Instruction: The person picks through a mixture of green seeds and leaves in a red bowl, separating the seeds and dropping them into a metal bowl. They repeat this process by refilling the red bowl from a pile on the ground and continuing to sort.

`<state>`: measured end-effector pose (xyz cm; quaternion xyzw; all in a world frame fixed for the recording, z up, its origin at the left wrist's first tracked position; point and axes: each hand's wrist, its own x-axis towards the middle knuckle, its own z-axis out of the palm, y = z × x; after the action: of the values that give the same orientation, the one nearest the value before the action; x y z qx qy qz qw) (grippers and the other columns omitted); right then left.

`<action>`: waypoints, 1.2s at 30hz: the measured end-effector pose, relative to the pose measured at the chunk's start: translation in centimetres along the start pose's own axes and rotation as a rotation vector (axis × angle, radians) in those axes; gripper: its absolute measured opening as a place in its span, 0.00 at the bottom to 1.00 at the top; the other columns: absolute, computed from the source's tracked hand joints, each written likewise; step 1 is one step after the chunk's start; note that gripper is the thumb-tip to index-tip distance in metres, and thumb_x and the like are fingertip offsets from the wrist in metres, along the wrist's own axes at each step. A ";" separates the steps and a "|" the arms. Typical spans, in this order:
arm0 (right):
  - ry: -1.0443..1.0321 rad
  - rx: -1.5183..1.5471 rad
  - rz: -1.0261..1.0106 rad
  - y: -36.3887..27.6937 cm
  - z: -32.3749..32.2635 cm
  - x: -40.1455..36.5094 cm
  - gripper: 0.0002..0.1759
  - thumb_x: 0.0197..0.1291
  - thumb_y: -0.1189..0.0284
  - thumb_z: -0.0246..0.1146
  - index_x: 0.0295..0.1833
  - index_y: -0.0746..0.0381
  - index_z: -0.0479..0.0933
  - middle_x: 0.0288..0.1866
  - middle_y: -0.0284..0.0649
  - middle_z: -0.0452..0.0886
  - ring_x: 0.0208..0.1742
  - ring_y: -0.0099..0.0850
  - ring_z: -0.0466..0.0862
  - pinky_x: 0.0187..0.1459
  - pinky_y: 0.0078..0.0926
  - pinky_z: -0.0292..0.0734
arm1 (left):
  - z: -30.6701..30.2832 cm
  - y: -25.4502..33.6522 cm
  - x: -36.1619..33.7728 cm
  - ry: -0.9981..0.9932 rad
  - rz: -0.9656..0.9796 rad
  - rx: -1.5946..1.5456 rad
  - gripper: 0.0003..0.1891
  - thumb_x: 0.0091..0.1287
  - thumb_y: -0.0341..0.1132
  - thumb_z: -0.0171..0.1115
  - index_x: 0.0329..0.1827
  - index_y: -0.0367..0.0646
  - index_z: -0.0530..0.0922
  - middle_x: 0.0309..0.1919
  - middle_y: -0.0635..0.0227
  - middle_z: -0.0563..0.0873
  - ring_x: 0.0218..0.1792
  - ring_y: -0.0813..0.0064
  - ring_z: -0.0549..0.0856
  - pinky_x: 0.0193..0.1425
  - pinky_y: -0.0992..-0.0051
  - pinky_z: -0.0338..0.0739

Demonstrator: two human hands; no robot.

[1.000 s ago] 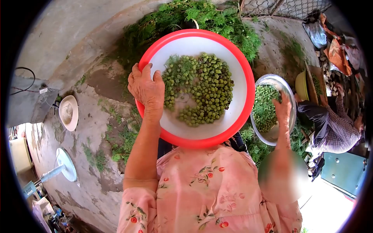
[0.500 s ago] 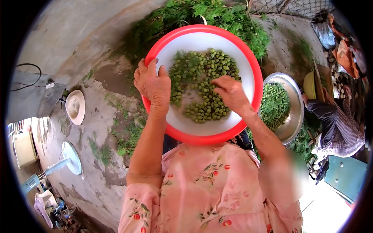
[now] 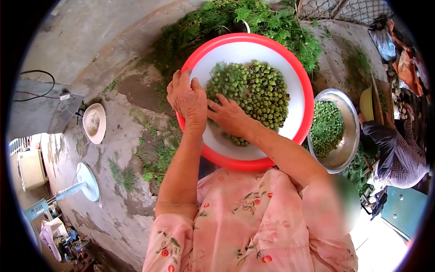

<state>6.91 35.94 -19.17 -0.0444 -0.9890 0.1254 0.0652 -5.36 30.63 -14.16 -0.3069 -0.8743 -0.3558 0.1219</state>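
The green pods (image 3: 258, 93) are heaped in the far half of the red-rimmed basin (image 3: 292, 127), w/ feathery sprig bits mixed in at the heap's left side. This looks like raking through the heap, so go w/ light, flat strokes and spread fingers, no pressing. The pods look small & round and would prob. roll or hop the rim if shoved fast. Draw them toward the bare white near side, where odd bits should show up better. Hold the basin level; if it tilts, the heap likely slides.

Your R hand (image 3: 229, 115) is open, fingers (image 3: 216, 103) splayed and lying flat on the near-left edge of the heap. Pods touch the fingertips and run on beyond them to the far right. Nothing looks pinched; can't tell what's under the palm. Your L hand (image 3: 188, 97) is closed over the basin's left rim, just beside the R hand; can't tell if the two touch.

- **Right of the basin:** a metal bowl (image 3: 346, 140) sits just beside it, also w/ green pods in it.
- **Past the far rim:** a pile of green sprigs (image 3: 267, 20) lies on the concrete floor (image 3: 113, 136).
- **Beyond the bowl:** another person's checked sleeve (image 3: 401, 156).
- **Off left, well apart:** a hat (image 3: 93, 122) & a fan stand (image 3: 86, 181).
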 end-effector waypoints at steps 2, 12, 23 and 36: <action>-0.062 0.050 -0.009 0.0 -0.2 -1.5 0.28 0.46 0.76 0.61 0.58 0.54 0.71 0.68 0.41 0.63 0.65 0.46 0.65 0.49 0.43 0.71 | -0.1 0.3 0.1 0.011 -0.003 -0.018 0.15 0.56 0.31 0.61 0.48 0.48 0.79 0.57 0.60 0.77 0.57 0.57 0.73 0.58 0.60 0.66; -0.177 0.324 0.176 3.6 -4.5 -4.2 0.20 0.48 0.77 0.63 0.51 0.62 0.76 0.49 0.44 0.77 0.53 0.43 0.75 0.48 0.37 0.73 | -0.1 0.3 -0.1 0.040 0.007 -0.034 0.15 0.55 0.30 0.62 0.48 0.48 0.80 0.57 0.60 0.77 0.57 0.57 0.73 0.58 0.61 0.66; -0.045 0.440 0.321 0.0 -0.9 -2.1 0.13 0.39 0.74 0.68 0.35 0.61 0.77 0.39 0.44 0.75 0.43 0.44 0.78 0.43 0.37 0.75 | -0.4 0.6 0.0 0.020 -0.027 0.010 0.15 0.57 0.33 0.63 0.48 0.48 0.80 0.57 0.61 0.78 0.58 0.59 0.73 0.60 0.62 0.66; -0.014 0.455 0.477 2.9 -2.5 -2.2 0.10 0.47 0.72 0.64 0.37 0.64 0.78 0.36 0.49 0.80 0.40 0.50 0.79 0.43 0.42 0.75 | -0.3 0.4 0.0 0.015 -0.011 0.004 0.15 0.56 0.35 0.64 0.48 0.48 0.81 0.57 0.62 0.77 0.58 0.59 0.72 0.61 0.62 0.65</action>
<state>9.69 39.11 -17.75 -0.2583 -0.8977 0.3551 0.0353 -5.11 30.67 -13.73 -0.2992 -0.8758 -0.3568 0.1272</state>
